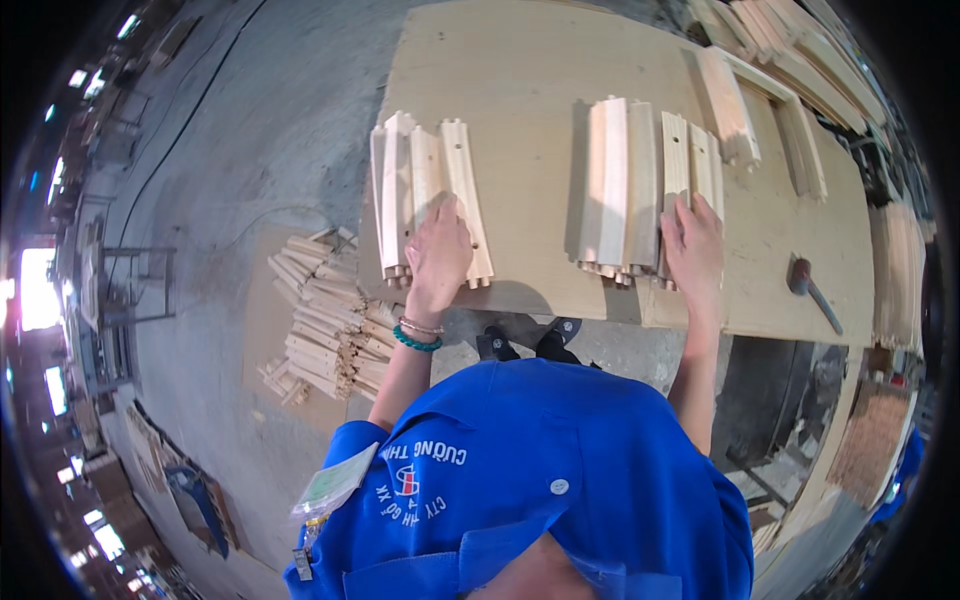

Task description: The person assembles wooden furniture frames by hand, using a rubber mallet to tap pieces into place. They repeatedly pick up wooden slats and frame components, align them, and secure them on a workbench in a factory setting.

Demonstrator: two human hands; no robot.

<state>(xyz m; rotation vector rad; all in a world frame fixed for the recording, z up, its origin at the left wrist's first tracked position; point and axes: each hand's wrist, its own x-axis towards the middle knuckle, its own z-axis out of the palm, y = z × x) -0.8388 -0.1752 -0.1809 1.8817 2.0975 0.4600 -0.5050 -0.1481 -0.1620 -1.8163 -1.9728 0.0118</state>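
Across worktable (530,170), slats (615,150) are laid in two groups. Beside it, slat pile (325,345) is heaped on floor (215,200); slide could be caused by knock. Right group (610,210) and left group (425,160) are placed close to near edge; pieces could be dropped if dragged over it. Left hand (440,255) is laid on left group, fingers bent; right hand (695,250) on right group, thumb and fingers parted; firm grip cannot be told. Gapped slats could be scattered by uneven pressure. Mallet (803,280) is placed right of right hand.
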